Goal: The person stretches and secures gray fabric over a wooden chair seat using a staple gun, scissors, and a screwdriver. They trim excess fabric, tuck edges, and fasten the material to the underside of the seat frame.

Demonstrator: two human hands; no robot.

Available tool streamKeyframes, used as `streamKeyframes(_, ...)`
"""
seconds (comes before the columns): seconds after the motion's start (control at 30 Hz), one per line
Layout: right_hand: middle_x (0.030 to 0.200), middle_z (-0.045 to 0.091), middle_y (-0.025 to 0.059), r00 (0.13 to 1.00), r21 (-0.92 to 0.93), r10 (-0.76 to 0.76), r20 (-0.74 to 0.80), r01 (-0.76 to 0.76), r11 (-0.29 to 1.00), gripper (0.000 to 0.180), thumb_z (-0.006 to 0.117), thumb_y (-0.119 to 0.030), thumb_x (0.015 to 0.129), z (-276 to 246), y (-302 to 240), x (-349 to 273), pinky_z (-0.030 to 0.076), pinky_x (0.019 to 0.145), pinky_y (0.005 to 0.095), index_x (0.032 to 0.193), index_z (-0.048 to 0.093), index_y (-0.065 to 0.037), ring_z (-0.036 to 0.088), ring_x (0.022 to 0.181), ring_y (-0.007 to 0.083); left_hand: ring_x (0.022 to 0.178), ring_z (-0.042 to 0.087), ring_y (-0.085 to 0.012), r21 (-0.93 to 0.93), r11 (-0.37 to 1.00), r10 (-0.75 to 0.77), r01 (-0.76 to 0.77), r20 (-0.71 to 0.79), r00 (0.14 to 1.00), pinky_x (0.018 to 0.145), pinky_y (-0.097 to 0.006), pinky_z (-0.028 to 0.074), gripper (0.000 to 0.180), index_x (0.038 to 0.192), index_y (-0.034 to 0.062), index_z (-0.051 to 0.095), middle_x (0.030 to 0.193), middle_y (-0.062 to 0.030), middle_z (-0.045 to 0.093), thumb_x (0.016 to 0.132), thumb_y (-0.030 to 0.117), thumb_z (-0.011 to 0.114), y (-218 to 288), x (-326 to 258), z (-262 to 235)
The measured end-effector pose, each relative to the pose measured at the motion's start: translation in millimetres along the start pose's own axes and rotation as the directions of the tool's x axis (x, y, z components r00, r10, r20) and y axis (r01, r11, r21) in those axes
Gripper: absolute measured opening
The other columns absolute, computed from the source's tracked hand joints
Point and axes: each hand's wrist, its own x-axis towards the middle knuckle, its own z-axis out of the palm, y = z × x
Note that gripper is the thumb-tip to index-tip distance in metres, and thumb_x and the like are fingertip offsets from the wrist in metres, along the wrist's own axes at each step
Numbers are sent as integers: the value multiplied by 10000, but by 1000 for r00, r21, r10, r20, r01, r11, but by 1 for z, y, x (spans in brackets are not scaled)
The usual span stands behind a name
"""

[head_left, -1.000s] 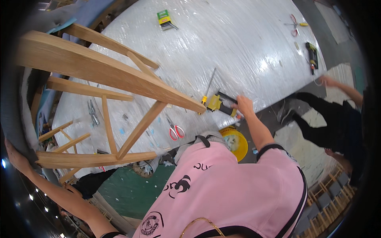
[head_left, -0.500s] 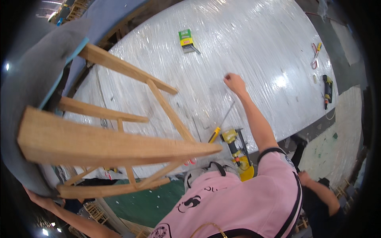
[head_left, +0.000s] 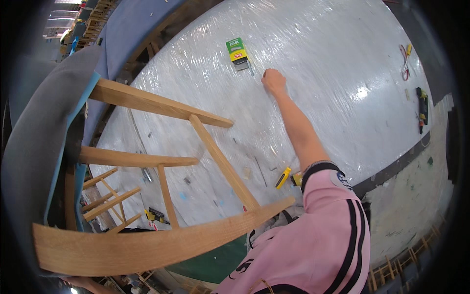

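A wooden chair [head_left: 142, 100] with a dark grey padded seat [head_left: 41, 127] lies tilted at the left, its legs pointing right over the film-wrapped table [head_left: 338, 127]. My left hand [head_left: 81, 281] is under the chair's lower left end, holding it; its fingers are mostly hidden. My right hand [head_left: 274, 81] reaches far over the table, closed in a fist; whatever it may hold cannot be seen. Just left of it stands a green, yellow and black box [head_left: 238, 53], with a thin metal strip [head_left: 250, 67] at its side.
A yellow-handled screwdriver [head_left: 283, 178] lies near my right elbow, beside a partly hidden yellow tool [head_left: 296, 178]. Red-handled scissors [head_left: 405, 66] and a black air tool [head_left: 422, 110] lie along the right edge. Another wooden frame [head_left: 110, 203] and a tool [head_left: 156, 215] appear beyond the chair.
My right hand has moved forward and left, closer to the box. The chair's near leg has swung lower in view, and my view has shifted. The person at the right is out of view.
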Motion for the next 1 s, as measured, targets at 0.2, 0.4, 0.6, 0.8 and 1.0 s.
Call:
streamKeyframes(0.2,1013,772,127,998,92,63,26,-65,994,234,680,-260,809,-36,40,-21,577,835,478,998,782,-168,738,974,329,1365,489,-350,-12,1000,2,-2,20,1000,1156,-485,367,691,1481,-49,466,1491,-195,501,1079,503,362,1,0,15)
streamKeyframes(0.4,1133,744,152,999,218,5,37,-13,976,314,718,-299,829,-19,-29,-8,563,894,493,1088,754,-125,713,1074,355,1292,553,-330,-68,997,-22,24,24,999,1100,-452,419,540,1400,-25,522,1408,-193,567,1080,393,405,-19,33,-25)
streamKeyframes(0.6,1192,698,150,969,277,191,-154,-143,950,410,785,-412,812,22,-54,7,564,876,504,1094,755,-116,696,1093,373,1304,550,-334,-42,998,37,-36,23,999,1109,-444,415,537,1414,-28,516,1422,-198,563,1078,376,408,2,20,5)
streamKeyframes(0.8,1095,757,165,992,320,38,118,-75,944,290,748,-306,836,-2,-14,-11,571,898,468,1043,792,-107,717,1039,349,1315,547,-337,59,987,145,-150,83,986,1118,-436,412,535,1428,-32,511,1436,-202,560,1075,358,410,-3,27,21)
streamKeyframes(1.0,946,749,79,999,660,-53,-3,42,750,307,807,-271,839,-78,143,-178,531,781,326,1040,746,-46,667,823,171,1327,545,-340,195,919,301,-342,212,930,1127,-429,408,535,1442,-35,505,1450,-207,556,1072,341,413,-19,45,35)
